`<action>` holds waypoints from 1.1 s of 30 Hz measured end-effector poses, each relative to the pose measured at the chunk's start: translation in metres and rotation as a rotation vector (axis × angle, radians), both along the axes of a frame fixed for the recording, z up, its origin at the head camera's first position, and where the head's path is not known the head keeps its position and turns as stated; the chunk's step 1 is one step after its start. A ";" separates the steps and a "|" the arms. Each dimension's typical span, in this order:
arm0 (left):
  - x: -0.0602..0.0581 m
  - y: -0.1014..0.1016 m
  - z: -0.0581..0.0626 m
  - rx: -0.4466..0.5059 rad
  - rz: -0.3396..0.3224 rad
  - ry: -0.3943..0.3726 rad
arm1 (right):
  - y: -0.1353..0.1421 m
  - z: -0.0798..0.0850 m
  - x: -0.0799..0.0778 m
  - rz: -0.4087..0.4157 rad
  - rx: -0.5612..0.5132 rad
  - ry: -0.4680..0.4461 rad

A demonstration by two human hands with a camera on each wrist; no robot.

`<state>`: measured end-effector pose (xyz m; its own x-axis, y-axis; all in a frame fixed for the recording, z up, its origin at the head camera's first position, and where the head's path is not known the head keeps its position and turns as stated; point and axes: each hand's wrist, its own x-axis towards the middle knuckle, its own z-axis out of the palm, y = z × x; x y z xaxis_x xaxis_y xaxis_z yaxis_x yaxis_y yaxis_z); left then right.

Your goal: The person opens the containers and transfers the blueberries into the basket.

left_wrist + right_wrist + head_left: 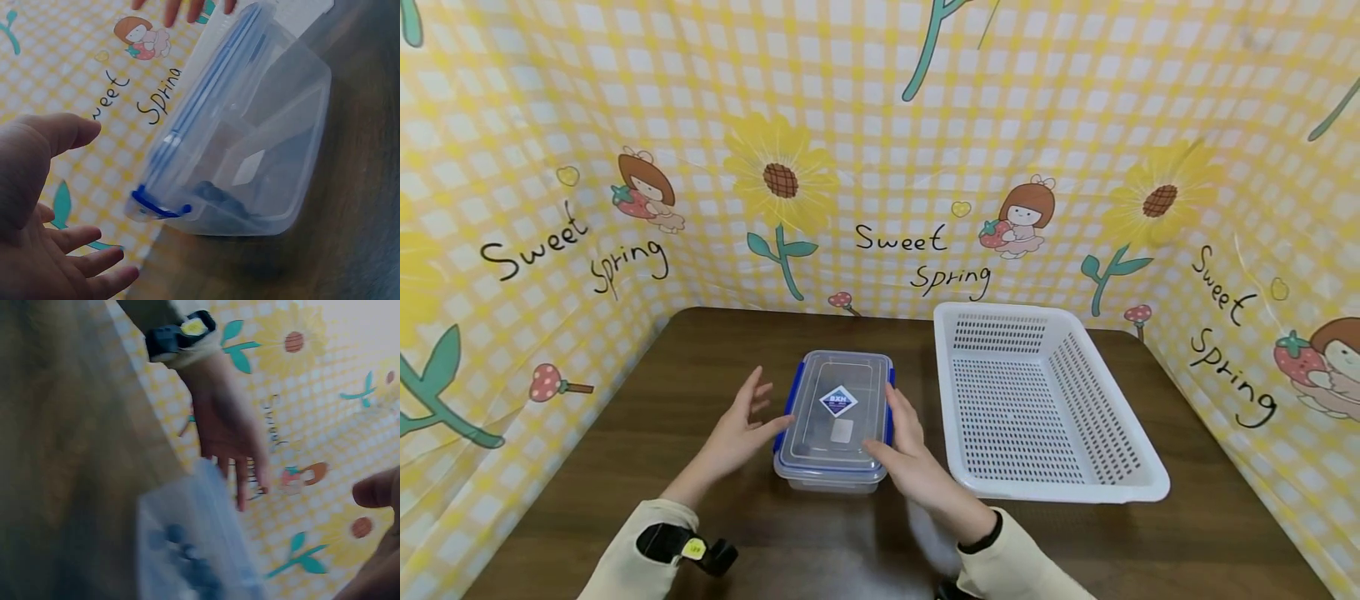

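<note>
A clear plastic food box (827,379) with a lid and blue side latches stands on the brown table. A blue diamond-shaped label (838,401) and a small white sticker (842,431) show through or on the lid. My left hand (741,429) is at the box's left side, fingers spread, thumb tip close to the edge. At the right side is my right hand (913,458), its fingers extended along the edge and its thumb over the lid's near corner. Small dark bluish things (195,569) show blurred inside the box in the right wrist view.
A white perforated plastic basket (951,417) stands on the table (700,358), right of the box. Yellow checked cloth (880,150) with flowers and lettering hangs behind and along both sides. Black straps with cameras (718,557) are on the wrists.
</note>
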<state>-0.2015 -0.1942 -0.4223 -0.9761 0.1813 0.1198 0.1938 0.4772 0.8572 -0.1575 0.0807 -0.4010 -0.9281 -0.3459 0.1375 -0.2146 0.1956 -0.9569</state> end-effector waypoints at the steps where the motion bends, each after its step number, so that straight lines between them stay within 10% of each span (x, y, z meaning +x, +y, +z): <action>1: 0.000 0.000 -0.002 0.019 0.000 -0.023 | -0.003 -0.003 0.000 -0.027 -0.022 -0.027; 16: -0.012 0.003 -0.025 0.323 0.025 -0.301 | -0.017 -0.035 -0.023 -0.226 -0.519 -0.362; 33: -0.013 -0.012 -0.028 0.451 0.008 -0.419 | -0.016 -0.052 -0.036 -0.245 -0.543 -0.391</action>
